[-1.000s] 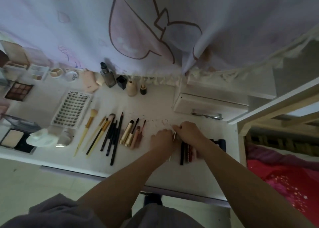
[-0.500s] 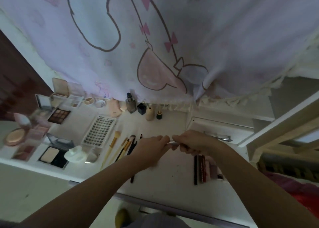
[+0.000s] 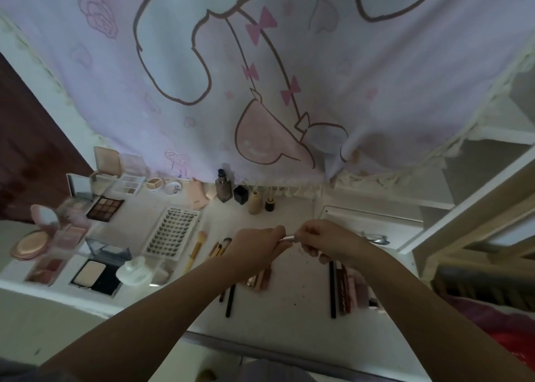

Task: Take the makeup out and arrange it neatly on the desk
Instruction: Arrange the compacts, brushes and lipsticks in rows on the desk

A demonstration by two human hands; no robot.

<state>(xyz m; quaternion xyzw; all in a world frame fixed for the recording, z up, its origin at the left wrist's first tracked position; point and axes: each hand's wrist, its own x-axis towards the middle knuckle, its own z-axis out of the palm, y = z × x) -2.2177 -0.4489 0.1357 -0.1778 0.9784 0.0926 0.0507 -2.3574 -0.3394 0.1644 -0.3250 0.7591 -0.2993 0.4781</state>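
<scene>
A white desk stood beneath a pale lilac cartoon-printed curtain. Above it, the left hand and right hand together pinched one slim silvery-pink makeup stick. Four small bottles stood beyond them; several pencils lay below the right hand.

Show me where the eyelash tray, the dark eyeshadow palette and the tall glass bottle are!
eyelash tray [image 3: 171,231]: head view, middle of the lash rows.
dark eyeshadow palette [image 3: 105,208]: head view, centre of the brown pans.
tall glass bottle [image 3: 223,188]: head view, the glass body below its dark cap.
</scene>
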